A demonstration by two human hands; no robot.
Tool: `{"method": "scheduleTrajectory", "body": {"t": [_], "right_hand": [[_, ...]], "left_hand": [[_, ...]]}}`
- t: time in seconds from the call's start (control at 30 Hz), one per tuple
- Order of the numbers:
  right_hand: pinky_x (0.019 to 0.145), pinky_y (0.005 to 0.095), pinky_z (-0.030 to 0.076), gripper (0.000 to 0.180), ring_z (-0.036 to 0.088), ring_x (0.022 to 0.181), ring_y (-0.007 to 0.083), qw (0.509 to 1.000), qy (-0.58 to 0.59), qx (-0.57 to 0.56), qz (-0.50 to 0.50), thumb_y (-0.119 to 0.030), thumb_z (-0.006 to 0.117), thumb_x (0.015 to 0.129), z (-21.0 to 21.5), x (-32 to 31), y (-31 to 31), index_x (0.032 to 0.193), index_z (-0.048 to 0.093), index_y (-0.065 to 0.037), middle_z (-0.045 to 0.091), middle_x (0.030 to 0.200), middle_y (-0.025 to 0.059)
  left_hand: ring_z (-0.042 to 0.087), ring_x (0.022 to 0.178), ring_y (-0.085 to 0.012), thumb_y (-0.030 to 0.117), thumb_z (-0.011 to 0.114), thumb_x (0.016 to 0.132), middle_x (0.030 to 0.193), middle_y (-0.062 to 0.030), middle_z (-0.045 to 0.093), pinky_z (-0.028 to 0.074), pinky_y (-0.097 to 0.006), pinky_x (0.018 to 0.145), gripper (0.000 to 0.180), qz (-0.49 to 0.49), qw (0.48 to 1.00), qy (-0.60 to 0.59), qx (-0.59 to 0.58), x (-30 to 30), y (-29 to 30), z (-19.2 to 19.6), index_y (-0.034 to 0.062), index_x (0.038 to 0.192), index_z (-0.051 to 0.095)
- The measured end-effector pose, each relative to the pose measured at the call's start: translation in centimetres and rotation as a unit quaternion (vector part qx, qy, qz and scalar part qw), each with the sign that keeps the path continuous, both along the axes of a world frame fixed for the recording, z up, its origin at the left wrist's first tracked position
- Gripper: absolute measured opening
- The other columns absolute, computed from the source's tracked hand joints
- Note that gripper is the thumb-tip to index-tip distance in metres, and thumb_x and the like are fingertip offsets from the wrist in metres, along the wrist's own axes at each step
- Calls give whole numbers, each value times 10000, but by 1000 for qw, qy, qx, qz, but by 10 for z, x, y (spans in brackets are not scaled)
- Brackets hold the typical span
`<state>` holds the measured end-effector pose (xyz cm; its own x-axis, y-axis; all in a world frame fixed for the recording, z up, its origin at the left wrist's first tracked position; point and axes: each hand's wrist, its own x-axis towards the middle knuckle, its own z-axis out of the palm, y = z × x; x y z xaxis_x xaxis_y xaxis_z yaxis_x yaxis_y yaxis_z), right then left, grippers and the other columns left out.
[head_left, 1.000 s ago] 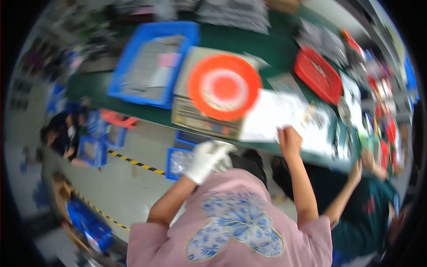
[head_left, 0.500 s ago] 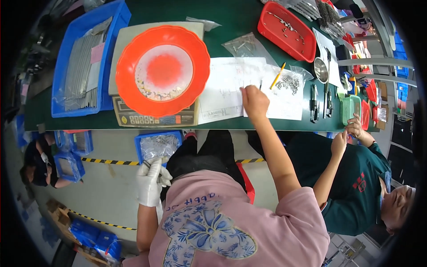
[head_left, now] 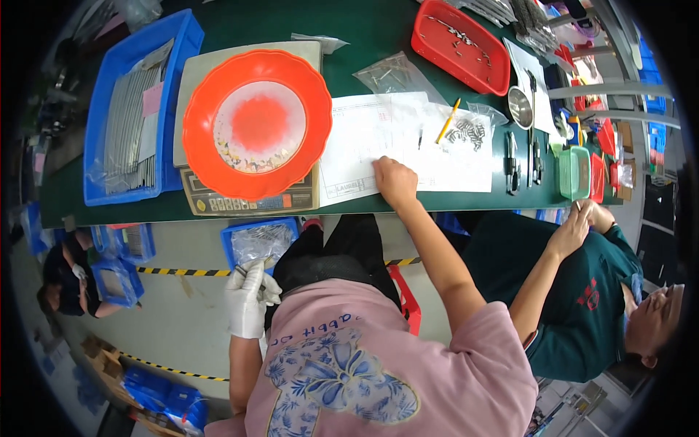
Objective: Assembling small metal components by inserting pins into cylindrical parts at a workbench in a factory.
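Left hand (head_left: 247, 298) in white glove, down below table edge, grip closed on small metal parts, held just over blue bin (head_left: 259, 242) of clear bags. Right hand (head_left: 395, 182) flat on white paper sheet (head_left: 364, 146), holding nothing. Glossy round orange dish (head_left: 256, 124) sits on scale (head_left: 247, 198). Yellow pencil (head_left: 447, 121) lies diagonal on green table (head_left: 364, 29).

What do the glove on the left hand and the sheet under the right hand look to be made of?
The glove on the left hand looks like soft white knit fabric: matte, with creases at the cuff; it could be coated. The sheet under the right hand looks like plain white paper: flat, thin, matte, with faint printed lines.
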<state>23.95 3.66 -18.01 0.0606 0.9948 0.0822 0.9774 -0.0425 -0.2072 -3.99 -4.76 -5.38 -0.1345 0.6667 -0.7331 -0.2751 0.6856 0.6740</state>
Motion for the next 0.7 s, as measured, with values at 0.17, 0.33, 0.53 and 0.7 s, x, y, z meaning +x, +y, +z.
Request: {"method": "scheduleTrajectory", "body": {"t": [0.17,0.33,0.53,0.7], "right_hand": [[404,371,357,225,468,434,282,978,106,174,-39,-174,549,756,77,5,12,584,442,-77,469,506,97],[419,383,379,222,495,450,279,995,52,85,-11,-196,521,767,-1,16,-4,595,454,-72,504,542,107],[465,428,397,255,525,518,333,981,123,93,-116,-283,483,778,53,42,41,634,482,-72,522,541,141],[677,409,433,281,558,785,326,951,119,24,-284,-322,483,748,59,147,121,791,551,-52,589,793,166]], "left_hand": [[440,379,-82,170,447,852,523,-48,511,350,-170,357,210,3,1000,-13,-5,-7,-4,-4,-16,921,518],[438,374,-85,173,460,844,523,-52,511,332,-175,343,186,-35,999,-12,19,7,8,0,-2,865,519],[431,381,-88,169,468,837,528,-48,504,324,-180,341,163,-2,999,-21,33,8,6,-9,12,857,506],[423,376,-92,170,464,838,505,-35,472,328,-188,341,166,5,1000,0,23,18,8,-1,8,846,499]]}}
